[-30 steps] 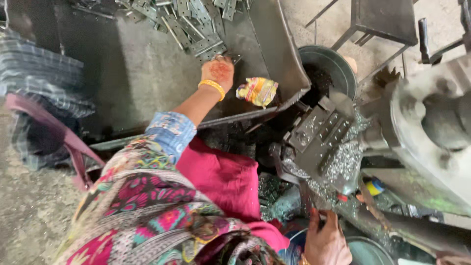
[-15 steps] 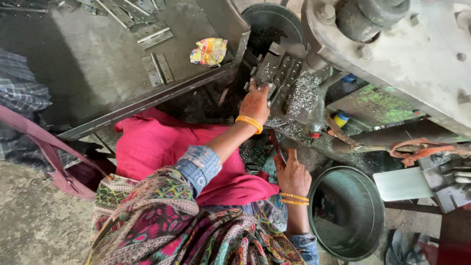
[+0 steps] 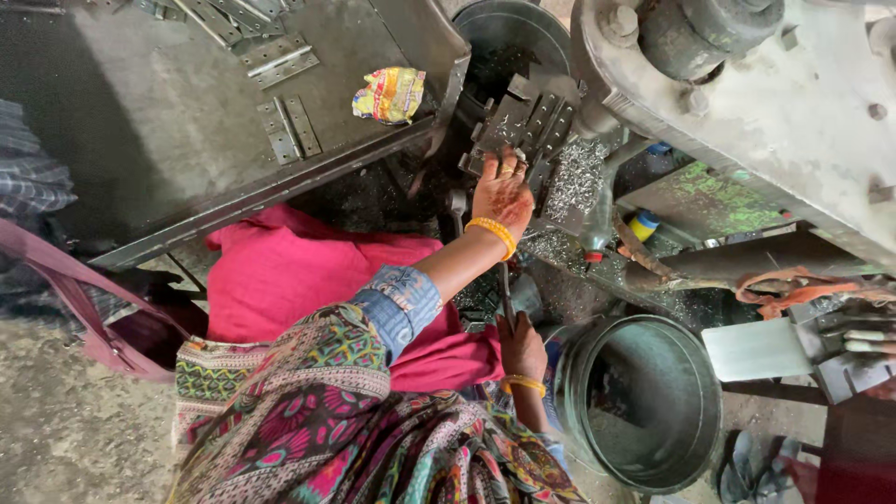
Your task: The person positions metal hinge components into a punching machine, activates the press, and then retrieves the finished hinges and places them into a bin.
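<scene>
Pressing left hand [image 3: 502, 191] on metal hinge plate [image 3: 523, 123], right hand [image 3: 520, 347] gripping lever [image 3: 505, 291]

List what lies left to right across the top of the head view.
Metal hinges → crumpled wrapper → dark bucket → left hand on the jig plate → grey machine body.

One head-worn camera looks steeply down, close over the person's lap, metal tray [image 3: 187, 140] and machine [image 3: 765, 103].

a metal workshop. a heavy grey machine [image 3: 765, 103] looms over scattered swarf [image 3: 571, 177]. hinges [image 3: 289, 126] litter a steel tray [image 3: 168, 131].
</scene>
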